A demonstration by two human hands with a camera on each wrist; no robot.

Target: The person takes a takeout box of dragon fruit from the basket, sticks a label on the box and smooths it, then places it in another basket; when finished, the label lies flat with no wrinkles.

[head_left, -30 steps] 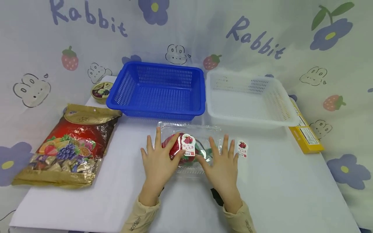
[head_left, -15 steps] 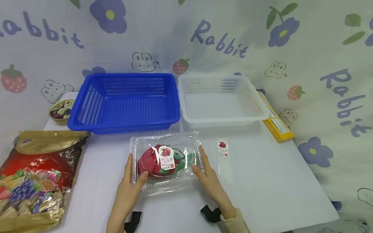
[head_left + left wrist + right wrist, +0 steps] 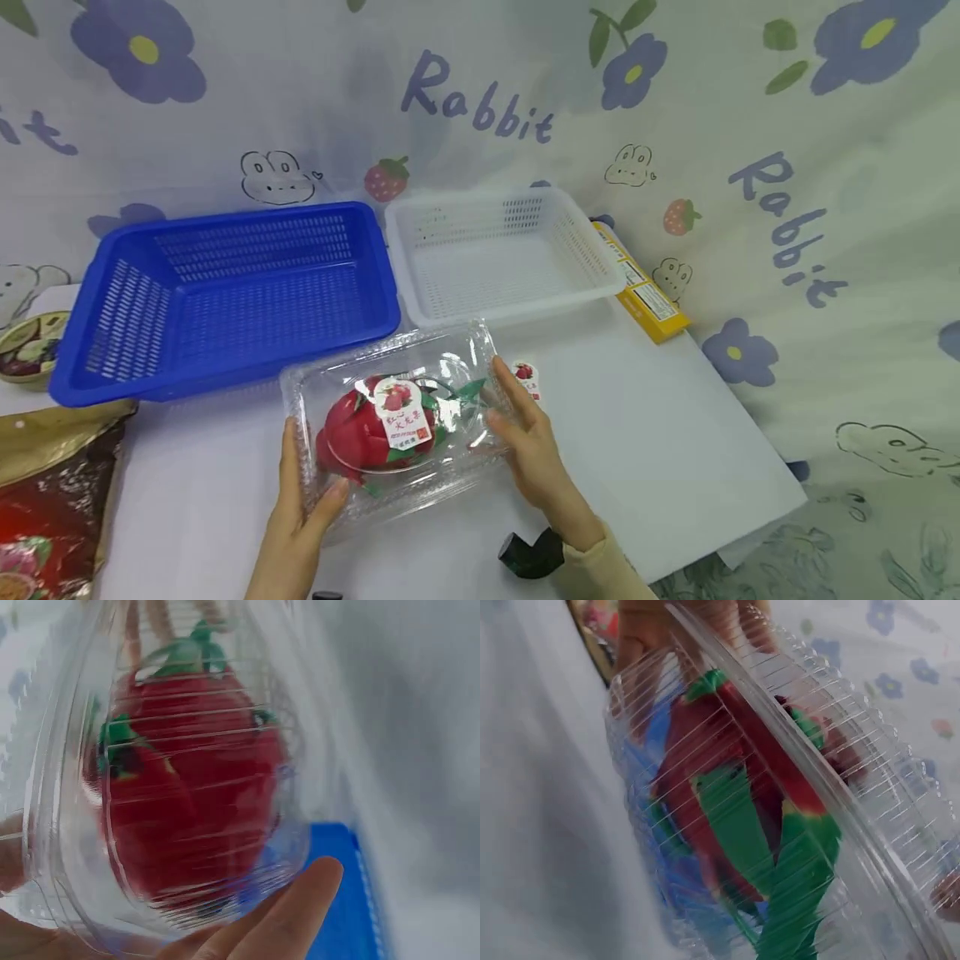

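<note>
A clear plastic clamshell box [image 3: 311,375], lifted off the table and tilted, is held between both hands. Inside lies a red dragon fruit [image 3: 352,437] with green scales, with a white fruit label [image 3: 405,414] over it. My left hand [image 3: 292,521] grips the box's left end, its thumb over the front edge. At the right end my right hand [image 3: 534,446] holds on, thumb on the lid. Seen from the left wrist, fingers [image 3: 289,919] curve under the box near the fruit's red end [image 3: 195,810]. The right wrist view shows the fruit's green scales [image 3: 739,825] through ribbed plastic.
Behind the box stand a blue basket [image 3: 225,215] and, to its right, a white basket [image 3: 517,310]. A yellow carton [image 3: 652,308] lies at the right edge. To the left are a round tub [image 3: 33,346] and a candy bag [image 3: 52,500]. Another label [image 3: 527,377] is on the table.
The hands went from spread over the lid to gripping both ends of the box. It rose off the table and tilted. The head view swung right.
</note>
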